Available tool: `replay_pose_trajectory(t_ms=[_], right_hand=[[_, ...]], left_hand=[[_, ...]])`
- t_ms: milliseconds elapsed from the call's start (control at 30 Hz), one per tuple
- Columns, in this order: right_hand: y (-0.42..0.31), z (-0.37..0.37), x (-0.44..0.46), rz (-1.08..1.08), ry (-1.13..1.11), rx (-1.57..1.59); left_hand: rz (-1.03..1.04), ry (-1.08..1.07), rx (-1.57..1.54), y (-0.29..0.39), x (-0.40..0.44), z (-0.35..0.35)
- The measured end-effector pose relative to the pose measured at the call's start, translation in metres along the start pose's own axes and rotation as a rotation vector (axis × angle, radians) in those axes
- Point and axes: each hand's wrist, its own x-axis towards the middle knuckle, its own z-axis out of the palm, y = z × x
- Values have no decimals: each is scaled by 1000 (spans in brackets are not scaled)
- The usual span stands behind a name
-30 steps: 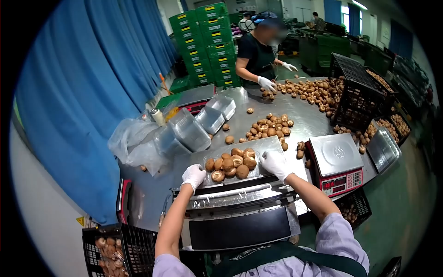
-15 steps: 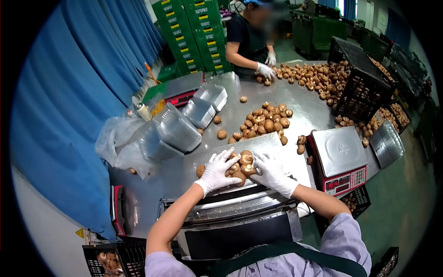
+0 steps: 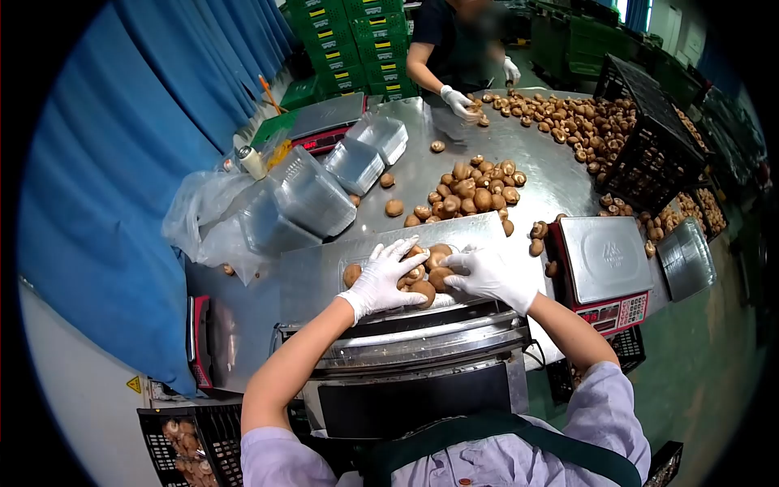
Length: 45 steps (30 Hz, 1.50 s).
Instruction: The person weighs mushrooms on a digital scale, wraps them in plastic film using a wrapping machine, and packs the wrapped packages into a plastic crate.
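Note:
Brown mushrooms [image 3: 421,290] lie in a clear tray on the metal plate of the wrapping machine [image 3: 422,345]. My left hand [image 3: 385,280], in a white glove, rests over the left part of them with its fingers spread. From the right, my gloved right hand [image 3: 489,277] touches the mushrooms, fingers apart and pointing left. The tray is mostly hidden under the hands and mushrooms. Just beyond the plate is a loose pile of mushrooms [image 3: 475,188].
Clear trays [image 3: 312,195] and a plastic bag stand at left, near a scale [image 3: 329,116]. Another scale [image 3: 608,258] is at right. A co-worker [image 3: 454,49] handles mushrooms across the table, beside a tipped black crate [image 3: 653,130].
Both hands have moved inward from the tray's sides onto the mushrooms. In the last half second they have barely shifted. The view has tilted down, and the co-worker's hands have moved.

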Motion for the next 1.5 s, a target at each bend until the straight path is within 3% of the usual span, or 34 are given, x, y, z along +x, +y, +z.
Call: replay_pose_trajectory(t_ms=[133, 267, 333, 433, 533, 567, 633, 700, 733, 800, 833, 867, 933, 1000, 1033, 1067, 1100, 1133, 1200, 1233, 1300, 1333, 1367, 1400, 1433, 1467, 1500], right_hand=[[-18, -3, 8, 31, -49, -216], [-19, -11, 0, 67, -55, -43], [-19, -8, -9, -75, 103, -19], [-26, -21, -27, -123, 186, -158], [-22, -30, -48, -205, 138, -303], [-20, -34, -54, -268, 85, -367], [-8, -35, -64, -358, 40, -438], [0, -32, -73, -666, -89, -841], [-4, -31, -78, -677, -186, -908], [-5, -24, -83, -776, -226, -823], [-1, -18, -83, -875, -210, -825], [2, -14, -84, -879, -207, -828], [-2, -12, -85, -340, -360, -455], [10, -5, -97, -371, -248, -412], [12, -5, -103, -397, -140, -363], [11, -8, -114, -296, -210, -463], [19, -4, -130, -357, -132, -263], [-6, -20, -147, -172, -178, -334], [-10, -35, -170, -201, -37, -80], [-42, -66, -175, -83, -152, -96], [-87, -106, -181, -50, -89, 182], [-94, -117, -179, -100, 27, 332], [-86, -123, -170, -302, 174, 445], [-72, -119, -152, -462, 331, 643], [-87, -127, -137, -213, 498, 416], [-83, -120, -102, -277, 557, 747], [-89, -117, -70, -213, 619, 745]], left_hand=[[26, 30, 5, -2, 0, 2], [15, 27, 30, 0, 0, 1], [7, 76, 57, 5, -4, -1], [6, 180, 77, 10, -15, -16], [16, 217, -112, 19, -47, -42], [117, 293, 7, 18, -60, -44], [172, 149, 74, 13, -86, -52], [311, 17, 243, 9, -117, -52], [365, -103, 368, 5, -130, -52], [445, -231, 544, 1, -149, -46], [249, -368, 557, 2, -153, -43], [183, -317, 505, 1, -157, -37], [115, -258, 455, -9, -160, -24], [311, -69, 365, -17, -163, -14], [306, -64, 366, -19, -172, -7], [114, -7, 8, -19, -187, 4], [-78, 52, -350, -20, -194, 8], [-526, -168, -696, 16, -196, -22], [-530, -204, -872, 29, -214, -46], [-578, -272, -1023, 37, -217, -68], [-476, -160, -1146, 52, -217, -120], [-282, 61, -1107, 53, -213, -143], [-86, 274, -1056, 50, -206, -162], [-88, 367, -1070, 47, -194, -175], [-88, 466, -1082, 43, -183, -186], [-97, 595, -1124, 39, -158, -185], [-105, 727, -1163, 29, -131, -172]])
